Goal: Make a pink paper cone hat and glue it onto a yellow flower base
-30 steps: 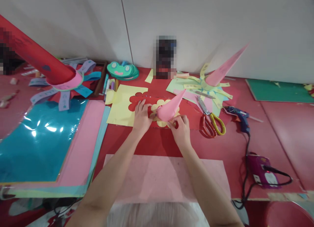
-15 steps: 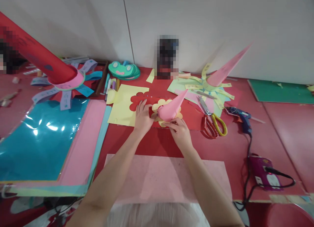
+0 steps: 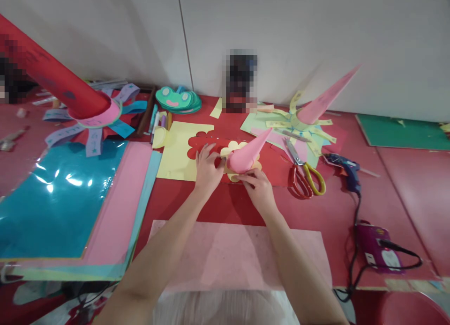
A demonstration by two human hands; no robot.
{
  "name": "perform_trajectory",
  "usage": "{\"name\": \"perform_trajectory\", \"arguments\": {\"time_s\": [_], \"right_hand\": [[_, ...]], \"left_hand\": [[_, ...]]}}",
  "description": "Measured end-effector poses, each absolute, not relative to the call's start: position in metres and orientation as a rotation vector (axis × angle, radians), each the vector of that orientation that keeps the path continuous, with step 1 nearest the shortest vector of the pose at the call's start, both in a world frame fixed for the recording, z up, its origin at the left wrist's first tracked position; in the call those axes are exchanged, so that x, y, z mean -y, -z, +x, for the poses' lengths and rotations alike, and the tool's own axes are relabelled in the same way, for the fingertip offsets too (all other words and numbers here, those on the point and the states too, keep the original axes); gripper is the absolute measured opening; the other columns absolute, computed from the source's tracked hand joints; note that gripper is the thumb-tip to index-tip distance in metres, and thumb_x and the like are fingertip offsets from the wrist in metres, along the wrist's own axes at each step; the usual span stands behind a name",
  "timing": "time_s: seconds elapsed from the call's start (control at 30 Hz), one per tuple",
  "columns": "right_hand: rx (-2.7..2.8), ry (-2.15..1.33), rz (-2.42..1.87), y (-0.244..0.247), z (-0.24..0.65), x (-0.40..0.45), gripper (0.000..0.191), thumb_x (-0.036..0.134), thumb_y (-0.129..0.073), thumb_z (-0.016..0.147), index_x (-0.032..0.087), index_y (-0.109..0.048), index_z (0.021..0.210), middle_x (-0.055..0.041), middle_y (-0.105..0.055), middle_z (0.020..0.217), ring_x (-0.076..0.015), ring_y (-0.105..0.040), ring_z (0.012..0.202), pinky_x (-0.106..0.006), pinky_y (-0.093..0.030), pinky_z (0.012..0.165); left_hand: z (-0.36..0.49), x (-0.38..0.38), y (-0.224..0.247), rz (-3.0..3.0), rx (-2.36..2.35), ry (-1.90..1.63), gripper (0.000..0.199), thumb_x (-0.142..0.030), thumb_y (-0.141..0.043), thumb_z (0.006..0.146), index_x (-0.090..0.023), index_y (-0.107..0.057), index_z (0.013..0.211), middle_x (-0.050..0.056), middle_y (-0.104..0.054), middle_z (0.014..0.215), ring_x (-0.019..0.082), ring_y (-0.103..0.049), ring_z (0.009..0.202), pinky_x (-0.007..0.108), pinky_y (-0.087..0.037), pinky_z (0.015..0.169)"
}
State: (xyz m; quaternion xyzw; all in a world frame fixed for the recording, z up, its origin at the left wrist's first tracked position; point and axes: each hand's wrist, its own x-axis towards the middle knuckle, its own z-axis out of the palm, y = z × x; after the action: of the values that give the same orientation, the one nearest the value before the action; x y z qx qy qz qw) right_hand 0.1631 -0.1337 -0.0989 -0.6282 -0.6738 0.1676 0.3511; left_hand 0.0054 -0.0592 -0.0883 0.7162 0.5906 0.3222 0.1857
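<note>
A pink paper cone point(image 3: 244, 158) with its tip toward the upper right stands on a pale yellow scalloped paper flower point(image 3: 225, 152). My left hand point(image 3: 208, 169) has thumb and forefinger closed at the flower's left edge, its other fingers raised. Curled fingers of my right hand point(image 3: 259, 187) grip the flower's lower edge, close to the cone's base. Beneath lies red paper point(image 3: 277, 168). Behind my left hand is a red scalloped paper flower point(image 3: 194, 144), partly over a yellow sheet point(image 3: 177, 156).
To the right are scissors point(image 3: 300, 168), a blue glue gun point(image 3: 348, 169) with its cord, and a purple box point(image 3: 379, 247). A second pink cone point(image 3: 326, 98) with yellow strips stands behind. Leftward are a red paper tube point(image 3: 66, 84), paper sheets point(image 3: 119, 203) and green frog cutouts point(image 3: 177, 101).
My left hand has shifted slightly to the right, with its fingers a little more bent. The flower and cone have moved slightly right; my right hand stays almost in place.
</note>
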Motion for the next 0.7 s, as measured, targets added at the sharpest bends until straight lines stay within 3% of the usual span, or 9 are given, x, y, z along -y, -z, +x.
{"name": "perform_trajectory", "arguments": {"time_s": [0.53, 0.63, 0.67, 0.7], "right_hand": [[1.59, -0.522, -1.641, 0.082, 0.161, 0.137, 0.014, 0.026, -0.055, 0.084, 0.024, -0.069, 0.081, -0.0024, -0.067, 0.08, -0.0159, -0.061, 0.067, -0.03, -0.051, 0.067], [1.57, -0.542, -1.646, 0.081, 0.162, 0.136, 0.013, 0.027, -0.056, 0.084, 0.023, -0.067, 0.078, -0.0018, -0.068, 0.078, -0.0157, -0.061, 0.067, -0.029, -0.05, 0.066], [1.558, -0.554, -1.648, 0.081, 0.163, 0.136, 0.013, 0.028, -0.056, 0.083, 0.023, -0.067, 0.078, -0.0015, -0.068, 0.078, -0.0155, -0.06, 0.066, -0.029, -0.05, 0.066], [1.54, -0.567, -1.652, 0.081, 0.163, 0.136, 0.012, 0.029, -0.057, 0.083, 0.023, -0.066, 0.077, -0.0013, -0.068, 0.077, -0.0153, -0.06, 0.066, -0.029, -0.049, 0.066]], "left_hand": [[0.004, 0.063, 0.084, 2.09, -1.645, -0.679, 0.021, -0.023, -0.062, 0.079, -0.021, -0.05, 0.061, 0.007, -0.05, 0.139, 0.031, -0.032, 0.138, 0.06, -0.015, 0.116], [0.003, 0.065, 0.084, 2.114, -1.649, -0.647, 0.007, -0.024, -0.062, 0.079, -0.021, -0.056, 0.075, 0.009, -0.047, 0.141, 0.031, -0.03, 0.14, 0.061, -0.013, 0.116], [0.002, 0.065, 0.084, 2.113, -1.66, -0.649, 0.008, -0.024, -0.062, 0.079, -0.021, -0.058, 0.086, 0.011, -0.046, 0.142, 0.031, -0.029, 0.14, 0.06, -0.014, 0.116], [0.002, 0.065, 0.084, 2.117, -1.666, -0.654, 0.021, -0.024, -0.063, 0.079, -0.021, -0.058, 0.1, 0.012, -0.043, 0.145, 0.031, -0.028, 0.141, 0.06, -0.014, 0.116]]}}
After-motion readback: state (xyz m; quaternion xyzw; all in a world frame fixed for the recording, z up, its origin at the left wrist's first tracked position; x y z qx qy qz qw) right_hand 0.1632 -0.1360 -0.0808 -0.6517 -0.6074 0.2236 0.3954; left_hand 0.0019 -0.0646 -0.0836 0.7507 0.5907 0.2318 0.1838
